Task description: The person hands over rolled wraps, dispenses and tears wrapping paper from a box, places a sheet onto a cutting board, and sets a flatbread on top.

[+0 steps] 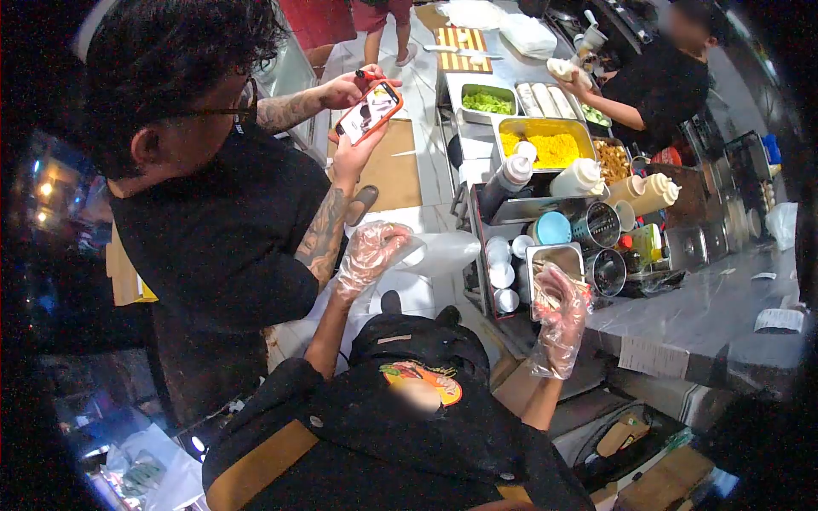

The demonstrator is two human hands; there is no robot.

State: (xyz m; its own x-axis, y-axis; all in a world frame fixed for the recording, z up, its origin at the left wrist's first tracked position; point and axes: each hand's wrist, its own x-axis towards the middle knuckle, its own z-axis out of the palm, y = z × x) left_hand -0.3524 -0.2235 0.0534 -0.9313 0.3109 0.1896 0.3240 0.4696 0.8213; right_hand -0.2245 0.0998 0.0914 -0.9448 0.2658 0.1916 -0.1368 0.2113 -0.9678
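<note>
Steel counter (660, 300) w/ bottles (579, 179) on R side; gloved L hand (373, 258) closed on translucent plastic (450, 253) above floor (426, 294), gloved R hand (560, 322) half-curled by tin (554, 249), can't tell if holding anything, so prob. best to pinch lightly & keep plastic off clothes (341, 430).

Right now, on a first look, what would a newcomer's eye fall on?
Probably the bright yellow food at upper right, then the orange-cased phone held by the person at left. Nearer the middle, two plastic-gloved hands stand out: the left hand holds a translucent plastic item, and the right hand is at a metal container.
</note>
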